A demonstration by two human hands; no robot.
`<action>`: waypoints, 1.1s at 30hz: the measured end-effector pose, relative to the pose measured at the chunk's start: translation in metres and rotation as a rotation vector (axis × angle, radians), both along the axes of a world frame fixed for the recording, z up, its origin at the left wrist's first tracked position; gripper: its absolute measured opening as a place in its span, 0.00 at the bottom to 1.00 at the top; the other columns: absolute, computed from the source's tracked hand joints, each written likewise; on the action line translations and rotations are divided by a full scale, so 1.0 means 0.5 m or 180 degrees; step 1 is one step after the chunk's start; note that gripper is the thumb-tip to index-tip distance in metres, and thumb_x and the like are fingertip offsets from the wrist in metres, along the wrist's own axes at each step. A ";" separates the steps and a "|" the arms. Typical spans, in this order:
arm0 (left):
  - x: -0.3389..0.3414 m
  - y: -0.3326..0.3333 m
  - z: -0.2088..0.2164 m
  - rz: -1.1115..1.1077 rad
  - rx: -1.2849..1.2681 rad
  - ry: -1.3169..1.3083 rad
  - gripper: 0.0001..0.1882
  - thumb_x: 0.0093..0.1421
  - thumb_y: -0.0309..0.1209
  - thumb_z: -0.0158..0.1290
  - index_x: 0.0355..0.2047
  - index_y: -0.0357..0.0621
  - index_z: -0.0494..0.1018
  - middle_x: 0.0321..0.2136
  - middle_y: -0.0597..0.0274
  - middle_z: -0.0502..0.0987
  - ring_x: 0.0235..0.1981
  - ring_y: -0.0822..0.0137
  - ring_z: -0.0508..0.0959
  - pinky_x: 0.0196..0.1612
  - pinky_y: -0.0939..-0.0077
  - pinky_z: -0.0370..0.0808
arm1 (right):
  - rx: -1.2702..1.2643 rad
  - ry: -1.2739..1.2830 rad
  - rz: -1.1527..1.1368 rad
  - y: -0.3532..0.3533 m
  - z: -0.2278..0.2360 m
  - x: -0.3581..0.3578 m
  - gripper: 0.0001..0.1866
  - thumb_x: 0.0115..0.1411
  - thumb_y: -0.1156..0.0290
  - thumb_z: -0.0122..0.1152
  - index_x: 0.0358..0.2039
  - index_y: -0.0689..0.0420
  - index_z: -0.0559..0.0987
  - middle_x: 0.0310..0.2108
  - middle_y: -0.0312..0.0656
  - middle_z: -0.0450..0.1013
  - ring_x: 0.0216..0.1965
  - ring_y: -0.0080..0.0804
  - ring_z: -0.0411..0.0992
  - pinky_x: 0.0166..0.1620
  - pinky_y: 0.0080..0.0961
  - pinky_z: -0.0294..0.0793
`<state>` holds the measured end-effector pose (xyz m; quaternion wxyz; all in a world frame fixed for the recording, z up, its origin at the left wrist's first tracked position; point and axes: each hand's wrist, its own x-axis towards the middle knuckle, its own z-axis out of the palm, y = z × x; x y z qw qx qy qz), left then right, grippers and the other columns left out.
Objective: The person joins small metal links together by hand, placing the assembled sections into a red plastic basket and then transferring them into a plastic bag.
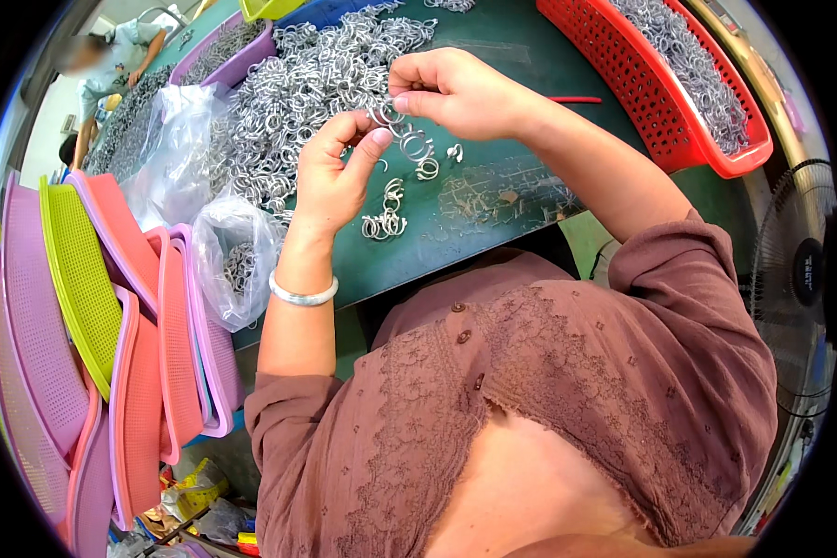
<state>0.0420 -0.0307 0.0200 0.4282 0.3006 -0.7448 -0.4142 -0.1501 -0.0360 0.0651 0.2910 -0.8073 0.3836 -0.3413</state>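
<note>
My left hand point(333, 169) and my right hand point(458, 93) meet above the near side of a green table point(502, 158). Both are closed in a pinch on small silvery metal rings point(382, 115), whose exact number I cannot make out. More open metal rings point(417, 144) show just below my right fingertips, hanging or lying there; I cannot tell which. Small linked ring clusters point(386, 223) lie on the table nearer to me. Behind my hands spreads a large heap of grey metal rings point(293, 98).
Right of my hands stands a red perforated basket point(637, 93) of metal parts, beyond a thin red stick point(575, 99). Clear plastic bags point(172, 149) and stacked coloured baskets point(74, 279) crowd the left. A fan point(790, 270) stands right; another person point(121, 70) works far left.
</note>
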 end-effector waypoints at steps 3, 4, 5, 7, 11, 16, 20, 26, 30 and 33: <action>-0.001 0.005 0.009 0.0275 -0.0136 -0.0137 0.04 0.54 0.25 0.49 0.28 0.37 0.69 0.23 0.68 0.69 0.25 0.78 0.66 0.30 0.85 0.64 | 0.0258 -0.0140 0.0047 0.002 0.000 0.005 0.07 0.50 0.71 0.52 0.27 0.62 0.72 0.19 0.40 0.68 0.23 0.26 0.64 0.28 0.24 0.65; -0.001 0.007 0.010 0.0400 -0.0152 -0.0159 0.04 0.53 0.25 0.49 0.25 0.37 0.69 0.20 0.68 0.69 0.24 0.77 0.66 0.29 0.84 0.65 | 0.0373 -0.0201 0.0064 0.003 0.001 0.008 0.07 0.50 0.71 0.52 0.27 0.62 0.72 0.19 0.39 0.68 0.23 0.25 0.64 0.28 0.24 0.65; 0.000 0.005 0.009 0.0395 -0.0227 -0.0195 0.03 0.52 0.25 0.50 0.26 0.37 0.69 0.21 0.68 0.69 0.24 0.77 0.67 0.29 0.84 0.65 | 0.0458 -0.0290 0.0060 0.003 -0.003 0.009 0.06 0.51 0.71 0.52 0.26 0.61 0.71 0.19 0.36 0.67 0.22 0.22 0.63 0.26 0.21 0.63; 0.005 -0.001 0.003 0.0387 -0.0377 -0.0266 0.05 0.51 0.24 0.50 0.29 0.37 0.70 0.22 0.67 0.69 0.25 0.76 0.68 0.31 0.83 0.66 | 0.0626 -0.0468 0.0053 0.003 -0.011 0.012 0.06 0.54 0.71 0.51 0.24 0.59 0.69 0.19 0.30 0.64 0.19 0.16 0.59 0.22 0.15 0.60; -0.009 0.008 -0.015 0.0394 -0.0265 0.0265 0.12 0.49 0.26 0.53 0.35 0.38 0.69 0.26 0.67 0.70 0.27 0.75 0.69 0.33 0.82 0.67 | 0.1218 -0.0821 -0.0093 0.006 -0.017 0.019 0.06 0.54 0.71 0.50 0.24 0.58 0.69 0.18 0.30 0.64 0.18 0.15 0.58 0.22 0.14 0.58; -0.013 0.014 -0.020 0.0326 0.0306 0.0401 0.14 0.47 0.24 0.54 0.36 0.38 0.68 0.27 0.68 0.71 0.28 0.78 0.69 0.33 0.85 0.66 | 0.1538 -0.1180 -0.0068 0.008 -0.025 0.029 0.06 0.55 0.70 0.51 0.24 0.58 0.69 0.18 0.30 0.63 0.18 0.15 0.57 0.21 0.12 0.58; -0.026 0.027 -0.014 0.0106 0.0941 0.0923 0.11 0.49 0.21 0.53 0.34 0.39 0.68 0.27 0.69 0.71 0.27 0.81 0.68 0.31 0.88 0.65 | 0.1929 -0.1645 0.0120 0.003 -0.038 0.027 0.06 0.54 0.70 0.51 0.25 0.59 0.70 0.18 0.32 0.65 0.18 0.16 0.59 0.21 0.13 0.58; -0.011 0.020 -0.021 0.0197 0.1351 0.0881 0.11 0.49 0.21 0.53 0.34 0.39 0.66 0.26 0.70 0.70 0.27 0.81 0.68 0.31 0.89 0.65 | 0.2455 -0.2091 0.0083 0.001 -0.047 0.027 0.05 0.53 0.71 0.51 0.24 0.59 0.70 0.18 0.34 0.65 0.16 0.19 0.60 0.21 0.15 0.59; -0.019 0.009 -0.038 0.0809 0.0220 0.0511 0.15 0.46 0.23 0.55 0.35 0.38 0.66 0.27 0.66 0.71 0.29 0.76 0.70 0.33 0.84 0.67 | 0.2600 -0.2234 0.0094 0.003 -0.056 0.031 0.05 0.52 0.72 0.52 0.21 0.58 0.70 0.16 0.35 0.66 0.14 0.20 0.61 0.19 0.17 0.60; -0.021 0.013 -0.029 0.1143 -0.0750 0.0189 0.18 0.44 0.24 0.56 0.36 0.38 0.66 0.28 0.63 0.71 0.30 0.72 0.71 0.34 0.79 0.68 | 0.2611 -0.2291 0.0023 0.000 -0.058 0.029 0.05 0.52 0.72 0.51 0.21 0.58 0.70 0.16 0.36 0.66 0.13 0.21 0.60 0.18 0.18 0.60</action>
